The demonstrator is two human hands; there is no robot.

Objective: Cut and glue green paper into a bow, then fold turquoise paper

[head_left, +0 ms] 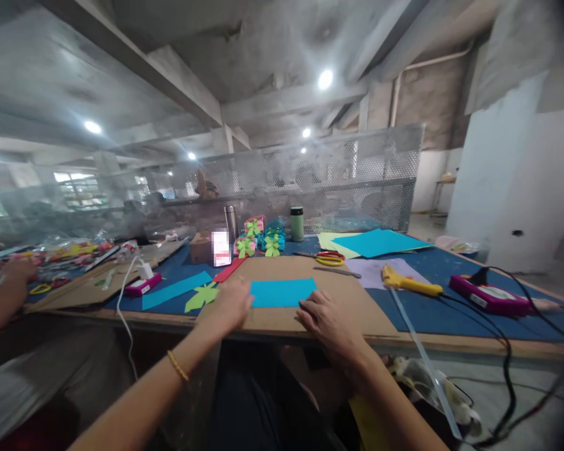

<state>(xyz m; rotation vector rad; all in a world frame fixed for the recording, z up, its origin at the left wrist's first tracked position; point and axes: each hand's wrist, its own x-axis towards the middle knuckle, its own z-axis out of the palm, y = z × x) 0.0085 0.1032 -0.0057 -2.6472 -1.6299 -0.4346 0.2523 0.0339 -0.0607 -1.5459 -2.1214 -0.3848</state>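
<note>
My left hand point(232, 304) rests on the brown cardboard sheet point(357, 307), fingers curled at the left end of a small blue paper rectangle point(282, 292). My right hand point(326, 319) lies just below the rectangle's right end, fingers bent and touching the cardboard near the paper's edge. Whether either hand pinches the paper is unclear. A green paper leaf shape point(202, 295) and a long blue strip point(173, 291) lie left of my left hand.
A yellow glue gun point(408, 282), clear ruler point(420, 351), scissors point(329, 257), purple device point(489, 295) with black cables, blue sheets point(380, 241), paper bows point(263, 241), two flasks and a mesh screen point(310, 181) surround. Another person's arm point(2, 294) is at left.
</note>
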